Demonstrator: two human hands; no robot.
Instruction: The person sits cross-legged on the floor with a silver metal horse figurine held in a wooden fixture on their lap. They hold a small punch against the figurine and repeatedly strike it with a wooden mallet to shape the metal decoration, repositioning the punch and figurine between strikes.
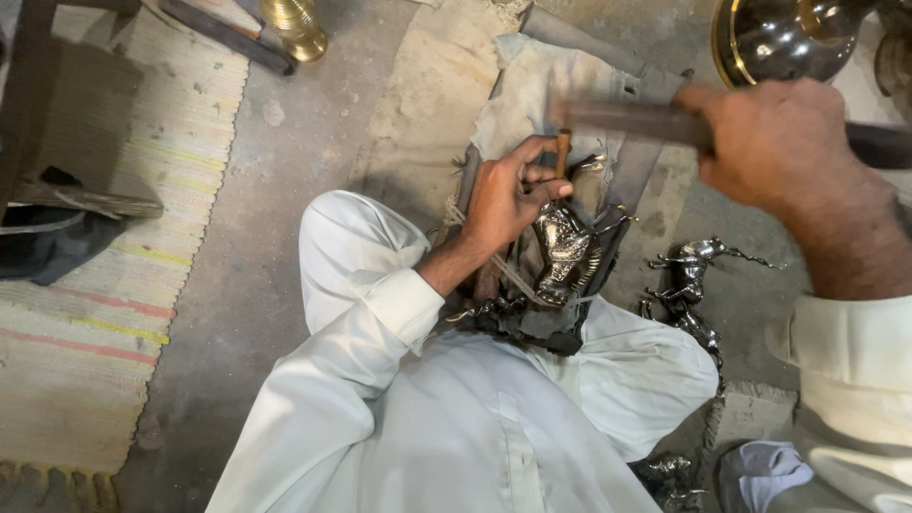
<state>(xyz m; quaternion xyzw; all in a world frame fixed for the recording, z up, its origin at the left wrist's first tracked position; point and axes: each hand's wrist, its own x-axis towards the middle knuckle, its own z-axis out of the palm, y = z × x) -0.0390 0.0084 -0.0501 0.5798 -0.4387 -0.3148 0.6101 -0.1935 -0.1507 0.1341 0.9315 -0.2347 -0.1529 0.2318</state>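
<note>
1. Floor (285,190): bare grey concrete. I sit on it cross-legged in white clothing. A striped woven mat (104,285) lies to my left, and a worn cloth pad (532,85) is spread ahead of my knees.
2. Vessels: a polished dark metal bowl (774,38) with a brass rim stands at the top right; a brass turned piece (296,27) stands at the top left.
3. Right hand (774,142): raised, fingers wrapped tight round the handle of a hammer (627,122), which is blurred by motion.
4. Left hand (508,195): fingers pinched round a slim punch (562,150), held upright with its tip on the work.
5. Work: a silvery horse figurine (565,252) lies on a dark block between my knees, directly under and touching the left hand.
6. Spares: a second horse figurine (689,285) lies on the floor just to the right, apart from both hands; more small castings (670,475) lie near my right knee.
7. Judgement: the step in hand is chasing detail into the figurine. The next blow calls for the punch kept steady and the hammer landing squarely on its head, clear of my fingers.
</note>
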